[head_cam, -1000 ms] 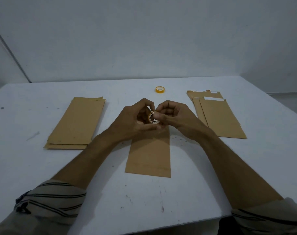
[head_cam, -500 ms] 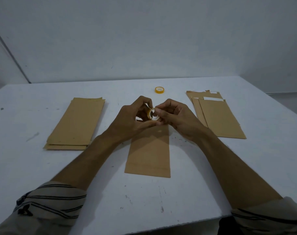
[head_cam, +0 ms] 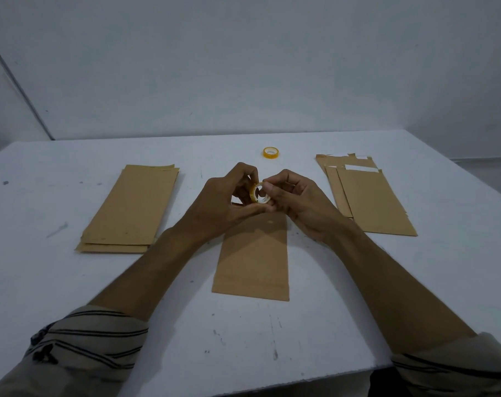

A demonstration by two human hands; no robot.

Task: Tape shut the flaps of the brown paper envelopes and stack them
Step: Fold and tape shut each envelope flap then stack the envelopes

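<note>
While the left hand (head_cam: 226,204) grips the tape roll (head_cam: 256,193) and the right hand (head_cam: 298,202) pinches at its rim above the mid-table envelope (head_cam: 252,259), no strip looks applied yet, the left-edge stack (head_cam: 131,207) seems done and the right-edge pile (head_cam: 369,202) waits.

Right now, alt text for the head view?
The left hand and right hand grip a small tape roll above a brown envelope on a white table. One envelope stack lies left, a looser pile right, a spare roll farther back.
</note>
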